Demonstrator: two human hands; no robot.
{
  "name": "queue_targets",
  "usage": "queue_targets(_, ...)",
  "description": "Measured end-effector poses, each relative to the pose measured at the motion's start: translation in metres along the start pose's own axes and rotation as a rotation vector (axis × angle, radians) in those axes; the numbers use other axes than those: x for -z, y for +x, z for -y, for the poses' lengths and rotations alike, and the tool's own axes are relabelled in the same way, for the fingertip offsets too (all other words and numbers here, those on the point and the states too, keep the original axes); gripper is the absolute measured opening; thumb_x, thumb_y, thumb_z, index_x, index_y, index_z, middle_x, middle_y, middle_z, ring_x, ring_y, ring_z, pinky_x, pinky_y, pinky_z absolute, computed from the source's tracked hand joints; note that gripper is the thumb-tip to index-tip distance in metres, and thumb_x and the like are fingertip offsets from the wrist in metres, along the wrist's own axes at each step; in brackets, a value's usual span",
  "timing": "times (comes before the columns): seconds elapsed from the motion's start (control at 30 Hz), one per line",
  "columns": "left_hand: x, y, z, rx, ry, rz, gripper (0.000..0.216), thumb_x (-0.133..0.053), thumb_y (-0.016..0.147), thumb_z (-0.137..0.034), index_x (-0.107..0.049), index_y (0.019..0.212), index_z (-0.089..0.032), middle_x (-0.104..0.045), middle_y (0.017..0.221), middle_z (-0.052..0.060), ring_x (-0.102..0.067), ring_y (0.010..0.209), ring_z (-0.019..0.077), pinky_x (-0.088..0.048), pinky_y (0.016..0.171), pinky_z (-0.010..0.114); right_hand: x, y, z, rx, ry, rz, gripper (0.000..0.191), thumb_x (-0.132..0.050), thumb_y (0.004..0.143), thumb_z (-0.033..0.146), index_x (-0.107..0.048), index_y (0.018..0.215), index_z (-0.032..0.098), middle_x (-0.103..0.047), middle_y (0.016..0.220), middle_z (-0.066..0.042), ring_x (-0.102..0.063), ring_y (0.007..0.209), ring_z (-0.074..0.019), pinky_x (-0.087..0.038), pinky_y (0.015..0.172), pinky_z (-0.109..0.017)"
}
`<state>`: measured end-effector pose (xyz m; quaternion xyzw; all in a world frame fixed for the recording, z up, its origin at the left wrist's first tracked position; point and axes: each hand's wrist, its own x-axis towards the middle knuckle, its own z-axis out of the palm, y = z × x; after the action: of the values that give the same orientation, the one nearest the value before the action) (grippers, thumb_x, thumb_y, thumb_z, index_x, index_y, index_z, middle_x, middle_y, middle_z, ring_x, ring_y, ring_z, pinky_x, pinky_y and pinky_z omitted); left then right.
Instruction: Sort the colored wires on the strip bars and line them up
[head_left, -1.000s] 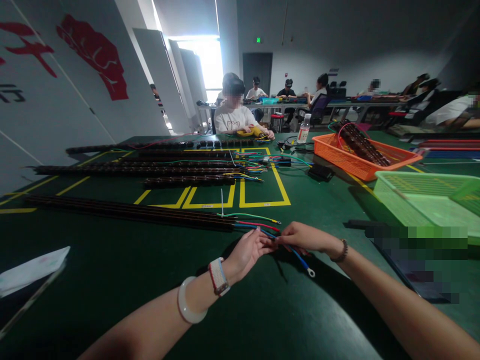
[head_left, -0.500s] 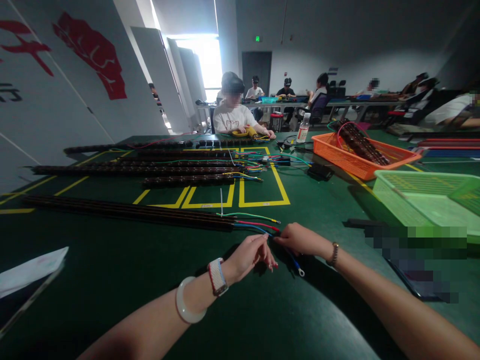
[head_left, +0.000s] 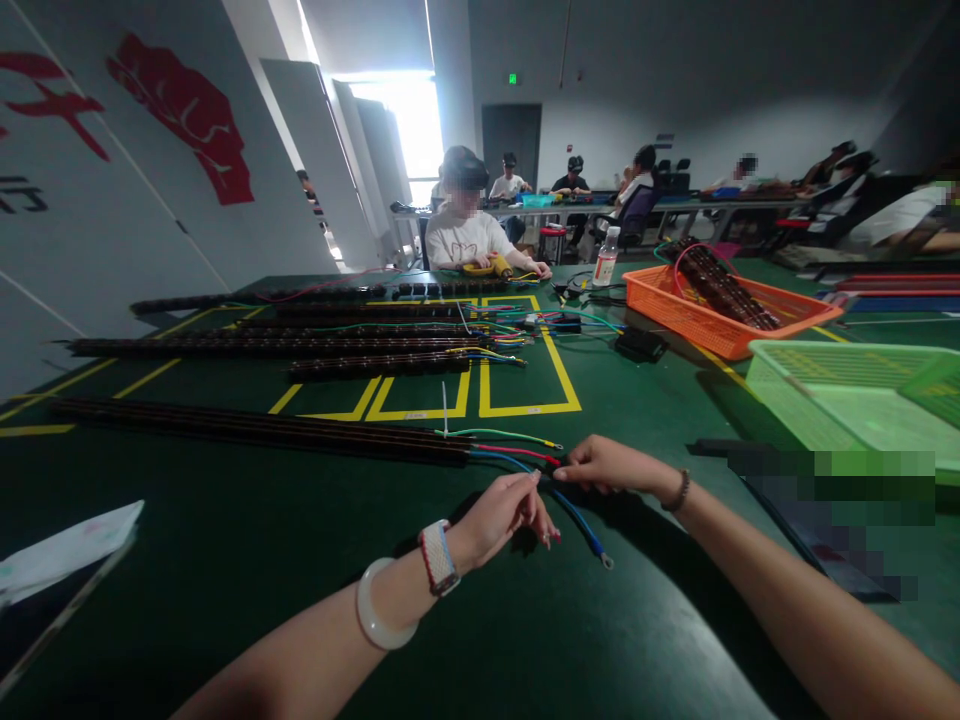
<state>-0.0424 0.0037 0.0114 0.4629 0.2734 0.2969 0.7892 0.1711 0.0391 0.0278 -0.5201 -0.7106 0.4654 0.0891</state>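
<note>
A long dark bundle of strips point(head_left: 300, 430) lies across the table, with a blue, a red and a green wire coming out of its right end. My left hand point(head_left: 510, 510) pinches the blue wire point(head_left: 574, 515) between thumb and forefinger, the other fingers curled loosely below. Beyond it, the blue wire bends toward me to a metal ring terminal point(head_left: 607, 562). My right hand point(head_left: 607, 465) is closed at the tip of the red wire point(head_left: 514, 452); its fingertips hide the very end. Behind them, the green wire point(head_left: 517, 437) lies free. A white cable tie point(head_left: 445, 408) stands up from the bundle.
More dark bundles point(head_left: 375, 365) with coloured wires lie behind, over yellow tape outlines point(head_left: 525, 409). To the right are an orange basket point(head_left: 690, 325), a green basket point(head_left: 810, 400) and a bottle point(head_left: 606, 258). A person point(head_left: 465, 230) sits opposite with a yellow tool.
My right hand has shifted slightly up from the blue wire to the red wire's tip. More of the blue wire now shows, its terminal a little lower. My left hand has barely moved.
</note>
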Motion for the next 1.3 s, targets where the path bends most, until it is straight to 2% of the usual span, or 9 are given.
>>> queue_targets(0.1, 0.000, 0.001, 0.000, 0.012, -0.008, -0.010, 0.045, -0.047, 0.084, -0.050, -0.045, 0.054, -0.017, -0.055, 0.051, 0.002, -0.060, 0.057, 0.0176, -0.048, 0.070, 0.037, 0.006, 0.009, -0.009, 0.058, 0.248, -0.240, 0.049, -0.056, 0.073, 0.063, -0.052, 0.062, 0.016, -0.041, 0.044, 0.007, -0.032, 0.037, -0.0049, -0.024, 0.036, -0.018)
queue_targets(0.2, 0.000, 0.001, -0.002, 0.031, -0.007, -0.010, 0.045, -0.047, 0.084, -0.050, -0.046, 0.054, -0.016, -0.055, 0.051, 0.002, -0.061, 0.059, 0.0182, -0.048, 0.069, 0.036, 0.005, 0.024, -0.017, 0.196, 0.412, -0.503, 0.043, -0.059, 0.074, 0.058, -0.063, 0.076, 0.016, -0.056, 0.058, 0.003, -0.047, 0.050, -0.0085, -0.037, 0.048, -0.020)
queue_targets(0.27, 0.000, 0.001, -0.003, 0.040, -0.006, -0.009, 0.044, -0.048, 0.083, -0.050, -0.046, 0.055, -0.016, -0.056, 0.052, 0.002, -0.061, 0.060, 0.0182, -0.048, 0.070, 0.037, 0.002, 0.034, -0.018, 0.276, 0.402, -0.547, 0.042, -0.058, 0.077, 0.054, -0.067, 0.094, 0.017, -0.067, 0.082, -0.003, -0.058, 0.072, -0.0140, -0.045, 0.066, -0.025)
queue_targets(0.37, 0.001, 0.001, -0.002, 0.035, -0.019, 0.000, 0.043, -0.048, 0.083, -0.050, -0.046, 0.056, -0.016, -0.056, 0.051, 0.001, -0.060, 0.058, 0.0175, -0.048, 0.072, 0.038, -0.003, 0.047, -0.015, 0.343, 0.229, -0.446, 0.043, -0.051, 0.085, 0.051, -0.065, 0.108, 0.018, -0.065, 0.109, -0.007, -0.058, 0.098, -0.0199, -0.043, 0.087, -0.032)
queue_targets(0.53, 0.003, 0.002, 0.002, 0.010, -0.029, 0.018, 0.044, -0.046, 0.084, -0.050, -0.046, 0.056, -0.016, -0.057, 0.051, 0.003, -0.061, 0.058, 0.0178, -0.049, 0.070, 0.037, -0.006, 0.058, 0.001, 0.440, 0.017, -0.230, 0.045, -0.042, 0.090, 0.048, -0.062, 0.114, 0.016, -0.064, 0.113, -0.009, -0.058, 0.099, -0.0205, -0.043, 0.088, -0.034)
queue_targets(0.73, 0.004, 0.002, 0.003, 0.016, -0.033, 0.026, 0.043, -0.044, 0.085, -0.049, -0.047, 0.057, -0.016, -0.057, 0.053, 0.004, -0.062, 0.061, 0.0191, -0.049, 0.067, 0.036, -0.004, 0.067, 0.019, 0.337, -0.082, 0.031, 0.052, -0.043, 0.086, 0.057, -0.068, 0.090, 0.012, -0.062, 0.069, -0.002, -0.050, 0.057, -0.0108, -0.040, 0.055, -0.022)
queue_targets(0.83, 0.005, 0.002, 0.003, 0.017, -0.036, 0.028, 0.043, -0.044, 0.085, -0.048, -0.047, 0.057, -0.016, -0.057, 0.052, 0.004, -0.062, 0.060, 0.0188, -0.049, 0.067, 0.035, -0.002, 0.069, 0.024, 0.320, -0.037, 0.119, 0.053, -0.047, 0.082, 0.060, -0.067, 0.086, 0.012, -0.055, 0.063, 0.002, -0.041, 0.052, -0.0078, -0.034, 0.051, -0.020)
queue_targets(1.13, 0.005, 0.005, 0.007, 0.018, -0.045, 0.001, 0.044, -0.044, 0.086, -0.048, -0.051, 0.058, -0.014, -0.057, 0.051, 0.005, -0.061, 0.058, 0.0189, -0.048, 0.069, 0.037, 0.000, 0.070, 0.044, 0.300, -0.393, 0.117, 0.044, -0.056, 0.078, 0.053, -0.066, 0.068, 0.011, -0.045, 0.050, 0.005, -0.033, 0.048, -0.0070, -0.026, 0.047, -0.021)
queue_targets(1.3, 0.004, 0.003, 0.003, 0.043, -0.158, -0.015, 0.024, -0.042, 0.088, -0.026, -0.059, 0.081, -0.010, -0.066, 0.074, 0.010, -0.063, 0.074, 0.0192, -0.046, 0.079, 0.038, -0.006, 0.060, 0.062, 0.287, -0.736, -0.038, 0.033, -0.055, 0.081, 0.039, -0.069, 0.068, 0.013, -0.057, 0.053, 0.000, -0.039, 0.047, -0.0082, -0.025, 0.047, -0.022)
